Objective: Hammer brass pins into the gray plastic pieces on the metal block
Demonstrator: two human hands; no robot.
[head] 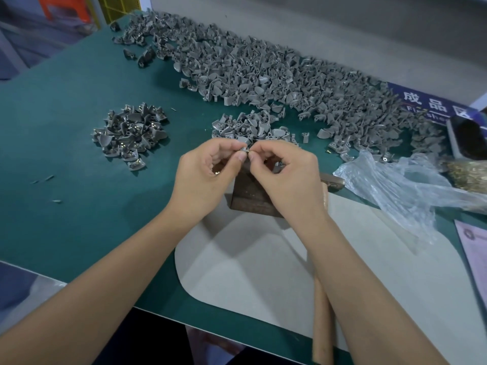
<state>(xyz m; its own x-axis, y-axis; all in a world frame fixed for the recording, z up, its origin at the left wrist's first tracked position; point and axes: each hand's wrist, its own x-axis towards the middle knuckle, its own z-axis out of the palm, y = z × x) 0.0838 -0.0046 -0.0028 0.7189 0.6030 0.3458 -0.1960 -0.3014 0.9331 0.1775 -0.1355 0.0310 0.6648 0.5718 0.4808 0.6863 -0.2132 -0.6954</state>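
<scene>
Above the dark metal block (251, 197), my left hand (208, 175) pinches a small gray plastic piece (243, 147) at its fingertips. My right hand (287, 177) pinches a brass pin (248, 152) against that piece. Several more brass pins show in my left palm (216, 171). The hammer lies to the right of the block, its head (332, 181) on the mat and its wooden handle (322, 322) running toward me under my right forearm.
A long heap of gray plastic pieces (263, 67) runs along the back of the green mat. A small heap (247, 127) lies just behind my hands. Pieces with pins fitted sit at the left (130, 133). A plastic bag (405, 188) and brass pins (467, 175) lie right. A gray pad (250, 272) lies under the block.
</scene>
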